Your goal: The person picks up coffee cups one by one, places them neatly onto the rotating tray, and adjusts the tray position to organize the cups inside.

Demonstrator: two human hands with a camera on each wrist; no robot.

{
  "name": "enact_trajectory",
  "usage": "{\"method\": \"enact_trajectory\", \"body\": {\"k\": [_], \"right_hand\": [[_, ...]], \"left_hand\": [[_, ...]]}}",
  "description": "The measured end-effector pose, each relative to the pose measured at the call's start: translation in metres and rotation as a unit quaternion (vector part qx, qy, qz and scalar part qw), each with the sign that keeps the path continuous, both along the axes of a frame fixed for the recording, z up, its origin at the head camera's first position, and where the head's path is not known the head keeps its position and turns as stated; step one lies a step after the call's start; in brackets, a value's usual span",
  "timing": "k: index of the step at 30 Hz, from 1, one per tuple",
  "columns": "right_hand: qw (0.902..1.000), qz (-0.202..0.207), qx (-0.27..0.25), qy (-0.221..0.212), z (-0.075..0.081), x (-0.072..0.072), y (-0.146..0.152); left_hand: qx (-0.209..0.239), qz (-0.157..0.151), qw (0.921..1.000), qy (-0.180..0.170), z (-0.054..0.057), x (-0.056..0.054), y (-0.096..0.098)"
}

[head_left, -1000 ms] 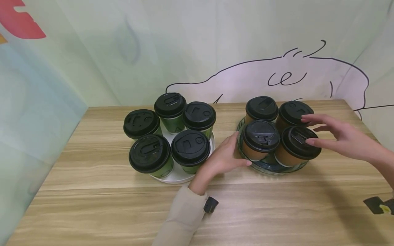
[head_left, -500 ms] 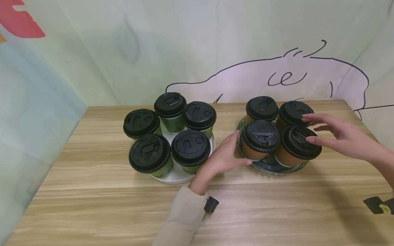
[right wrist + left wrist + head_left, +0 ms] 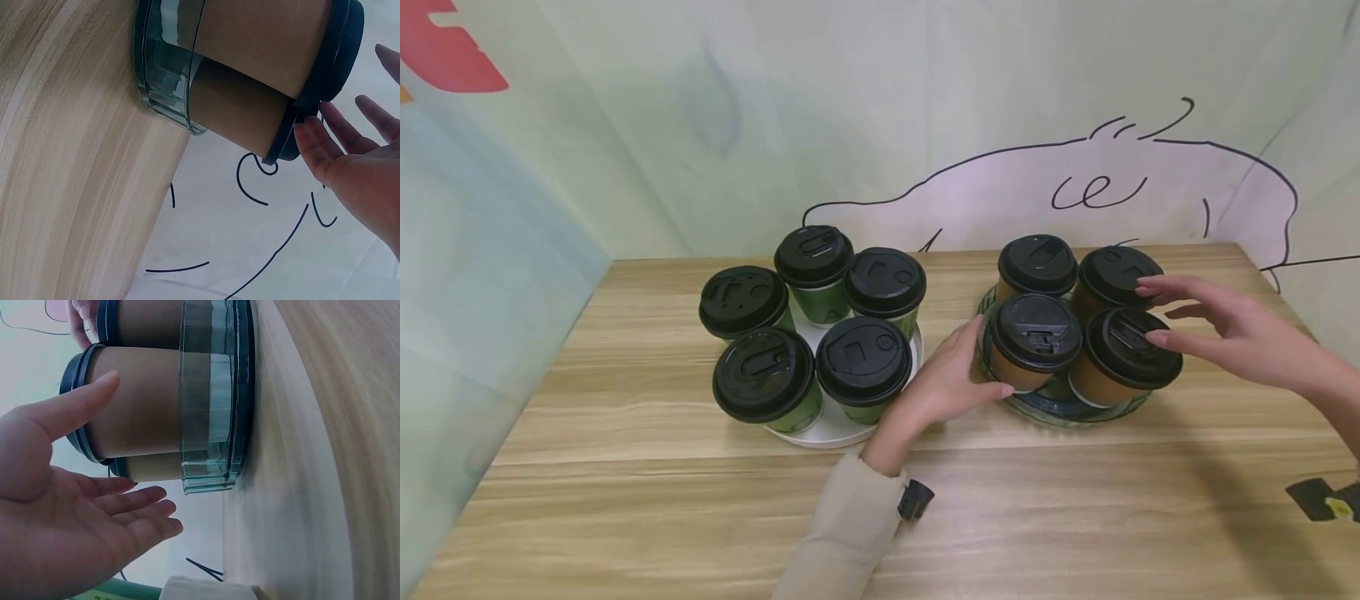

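Note:
Several brown paper cups with black lids, among them a front left cup (image 3: 1018, 379) and a front right cup (image 3: 1101, 382), stand upright in a round, clear greenish dish (image 3: 1067, 418). My left hand (image 3: 951, 375) is at the dish's left side, fingers extended and thumb apart; in the left wrist view its palm (image 3: 69, 519) is beside a brown cup (image 3: 134, 400), holding nothing. Over the right-hand cups hovers my right hand (image 3: 1247, 337), fingers loosely bent. In the right wrist view its fingertips are at a black lid (image 3: 289, 134); whether they touch is unclear.
Left of the dish, several green cups (image 3: 868, 412) with black lids stand on a round white plate (image 3: 835, 435); my left forearm passes close to its right side. A wooden table (image 3: 662, 508) carries everything. A printed wall (image 3: 865, 125) rises behind.

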State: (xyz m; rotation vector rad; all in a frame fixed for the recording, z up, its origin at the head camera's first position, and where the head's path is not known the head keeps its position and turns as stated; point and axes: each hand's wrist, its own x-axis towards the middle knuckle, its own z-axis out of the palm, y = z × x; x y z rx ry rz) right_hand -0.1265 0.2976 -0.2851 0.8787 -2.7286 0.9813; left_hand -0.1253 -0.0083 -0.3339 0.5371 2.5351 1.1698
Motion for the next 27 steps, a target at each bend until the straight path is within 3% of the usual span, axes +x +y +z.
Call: {"method": "enact_trajectory", "body": {"k": [12,27], "right_hand": [[1.0,-0.006,-0.001,0.003,0.003,-0.001,0.001],[0.9995,-0.027,-0.015,-0.01,0.005,-0.004,0.007]], "left_hand": [[-0.01,-0.004,0.9997,0.021,0.012,0.003,0.004],[-0.011,-0.007,0.9994,0.031,0.029,0.017,-0.002]]}}
